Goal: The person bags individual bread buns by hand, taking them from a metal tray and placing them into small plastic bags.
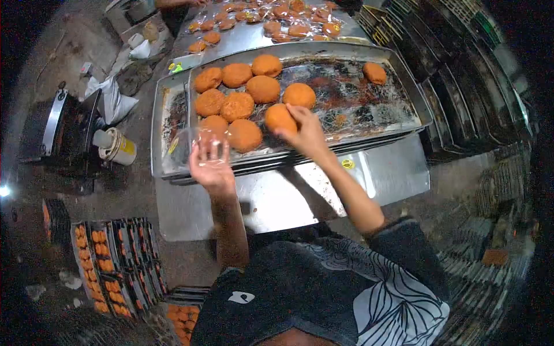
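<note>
Your right hand [306, 134] closes its fingers over the top of a round orange cake [280, 117]. The cake sits at the near edge of a cluster of ten like it, on the left half of a large steel tray [358, 101]. Your left hand [210, 167] is raised at the tray's near left corner, fingers loosely spread but keeping hold of a clear plastic wrapper [202, 141] held up just in front of the nearest cakes. One lone cake [374, 72] lies apart at the tray's far right, on a greasy, darkened bottom. The tray rests on other trays atop a steel desk [381, 173]. At the far end of the desk lies a spread of wrapped cakes [277, 20]. On the floor to the near left stand crates [112, 265] packed with rows of them. Empty trays [461, 81] are stacked along the right, and a white tub [118, 147] stands to the left of the desk.
</note>
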Motion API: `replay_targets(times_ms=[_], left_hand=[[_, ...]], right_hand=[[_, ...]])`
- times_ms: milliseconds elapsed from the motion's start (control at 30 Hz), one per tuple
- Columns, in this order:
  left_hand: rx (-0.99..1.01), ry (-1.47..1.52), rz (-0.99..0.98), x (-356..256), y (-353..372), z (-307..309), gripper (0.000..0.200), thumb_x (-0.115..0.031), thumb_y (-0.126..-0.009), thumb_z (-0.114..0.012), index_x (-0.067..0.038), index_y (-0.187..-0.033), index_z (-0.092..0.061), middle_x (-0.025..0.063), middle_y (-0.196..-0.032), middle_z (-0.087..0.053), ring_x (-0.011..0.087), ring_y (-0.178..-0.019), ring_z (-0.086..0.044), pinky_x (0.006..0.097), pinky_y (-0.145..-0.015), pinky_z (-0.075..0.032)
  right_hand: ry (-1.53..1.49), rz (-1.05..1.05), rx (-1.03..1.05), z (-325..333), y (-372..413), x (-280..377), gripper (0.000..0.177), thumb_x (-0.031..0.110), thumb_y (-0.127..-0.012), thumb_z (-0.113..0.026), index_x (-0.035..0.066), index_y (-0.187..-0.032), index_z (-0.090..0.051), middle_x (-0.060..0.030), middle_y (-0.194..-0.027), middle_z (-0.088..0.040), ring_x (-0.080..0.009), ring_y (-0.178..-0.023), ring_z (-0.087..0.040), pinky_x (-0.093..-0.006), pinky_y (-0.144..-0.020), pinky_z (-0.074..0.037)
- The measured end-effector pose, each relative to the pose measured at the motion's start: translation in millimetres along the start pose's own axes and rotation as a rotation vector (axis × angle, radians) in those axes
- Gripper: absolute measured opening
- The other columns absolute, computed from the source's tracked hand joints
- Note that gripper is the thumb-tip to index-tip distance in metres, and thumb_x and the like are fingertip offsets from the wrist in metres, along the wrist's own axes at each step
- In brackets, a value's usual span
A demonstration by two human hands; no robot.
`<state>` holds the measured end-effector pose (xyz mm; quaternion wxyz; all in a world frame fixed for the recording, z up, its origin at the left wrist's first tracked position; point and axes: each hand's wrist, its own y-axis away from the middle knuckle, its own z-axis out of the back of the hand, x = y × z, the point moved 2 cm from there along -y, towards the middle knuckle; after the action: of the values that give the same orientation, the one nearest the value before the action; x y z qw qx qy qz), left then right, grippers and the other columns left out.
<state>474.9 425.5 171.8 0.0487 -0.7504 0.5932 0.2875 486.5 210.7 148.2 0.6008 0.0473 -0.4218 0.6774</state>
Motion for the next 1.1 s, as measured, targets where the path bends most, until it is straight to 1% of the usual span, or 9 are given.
replay_targets(times_ms=[100, 500, 567, 700, 767, 900, 967, 1033, 1100], left_hand=[[0.208, -0.125, -0.099, 33, 8, -8, 0.043, -0.016, -0.081, -0.04, -0.007, -0.122, -0.03, 0.013, -0.112, -0.042, 0.0291, -0.108, -0.043, 0.0453, -0.088, -0.037], [0.697, 0.095, 0.571, 126, 77, -54, 0.048, -0.03, -0.082, -0.042, -0.001, -0.12, -0.034, 0.0159, -0.118, -0.043, 0.03, -0.108, -0.042, 0.0412, -0.091, -0.035], [0.597, 0.055, 0.672, 131, 93, -63, 0.05, -0.035, -0.08, -0.042, 0.0, -0.115, -0.04, 0.0175, -0.11, -0.048, 0.0299, -0.105, -0.044, 0.04, -0.088, -0.037], [0.785, -0.764, 0.292, 188, 126, -42, 0.028, -0.021, -0.075, -0.057, 0.0, -0.094, -0.055, 0.0133, -0.085, -0.058, 0.0205, -0.077, -0.056, 0.0311, -0.071, -0.046], [0.961, -1.16, 0.559, 220, 130, -5, 0.022, -0.019, -0.076, -0.06, -0.001, -0.089, -0.059, 0.0075, -0.089, -0.058, 0.0139, -0.081, -0.053, 0.0261, -0.075, -0.041], [1.522, -1.628, 0.105, 321, 138, 94, 0.025, -0.021, -0.076, -0.061, -0.003, -0.093, -0.06, 0.0079, -0.091, -0.058, 0.0144, -0.084, -0.053, 0.0263, -0.076, -0.041], [1.587, -1.546, 0.004, 345, 130, 141, 0.026, -0.021, -0.077, -0.06, -0.002, -0.094, -0.059, 0.008, -0.092, -0.058, 0.0145, -0.085, -0.053, 0.0265, -0.076, -0.041], [1.56, -1.504, 0.117, 343, 121, 144, 0.026, -0.021, -0.078, -0.059, -0.002, -0.096, -0.059, 0.0081, -0.092, -0.058, 0.0146, -0.086, -0.053, 0.0268, -0.076, -0.042], [1.43, -1.394, 0.344, 333, 116, 139, 0.027, -0.021, -0.078, -0.058, -0.001, -0.097, -0.058, 0.0083, -0.093, -0.057, 0.0147, -0.087, -0.053, 0.0271, -0.077, -0.042]], right_hand=[[-0.045, 0.298, -0.052, 35, 21, 83, 0.086, 0.025, -0.05, -0.078, -0.001, -0.122, -0.038, -0.0143, -0.105, -0.053, -0.0272, -0.084, -0.049, -0.0336, -0.083, -0.033], [-0.084, -0.009, -0.253, 98, 46, 45, 0.099, 0.018, -0.054, -0.076, -0.004, -0.13, -0.017, -0.0133, -0.095, -0.054, -0.0212, -0.072, -0.052, -0.0289, -0.061, -0.044], [-0.814, -0.18, -0.231, 110, 66, 19, 0.097, 0.012, -0.058, -0.074, 0.004, -0.133, -0.013, -0.016, -0.112, -0.043, -0.0179, -0.076, -0.052, -0.0283, -0.063, -0.045], [-0.39, -0.334, -0.032, 143, 48, -58, 0.03, 0.009, -0.07, -0.063, 0.002, -0.099, -0.058, -0.0117, -0.077, -0.06, -0.0132, -0.066, -0.058, -0.0254, -0.057, -0.045], [-0.288, -0.186, -0.192, 176, -2, -82, 0.012, 0.011, -0.072, -0.061, 0.001, -0.078, -0.064, -0.0077, -0.053, -0.057, -0.0171, -0.051, -0.056, -0.0277, -0.055, -0.046], [-0.228, 0.193, -0.402, 167, -110, -94, 0.044, 0.018, -0.074, -0.058, 0.0, -0.113, -0.047, -0.0192, -0.099, -0.055, -0.0287, -0.088, -0.054, -0.0322, -0.081, -0.041], [-0.39, 0.094, 0.008, 164, -64, -90, 0.069, 0.021, -0.073, -0.058, -0.003, -0.127, -0.023, -0.0242, -0.128, -0.028, -0.0334, -0.118, -0.031, -0.0349, -0.099, -0.024], [-0.461, 0.054, 0.223, 168, 23, -107, 0.067, 0.033, -0.074, -0.061, -0.001, -0.124, -0.034, -0.0203, -0.112, -0.048, -0.0214, -0.099, -0.049, -0.0315, -0.082, -0.043], [-0.776, -0.665, 0.752, 153, 137, -151, 0.038, 0.029, -0.073, -0.063, 0.003, -0.101, -0.057, -0.0087, -0.085, -0.06, -0.0156, -0.078, -0.057, -0.0292, -0.071, -0.047]])
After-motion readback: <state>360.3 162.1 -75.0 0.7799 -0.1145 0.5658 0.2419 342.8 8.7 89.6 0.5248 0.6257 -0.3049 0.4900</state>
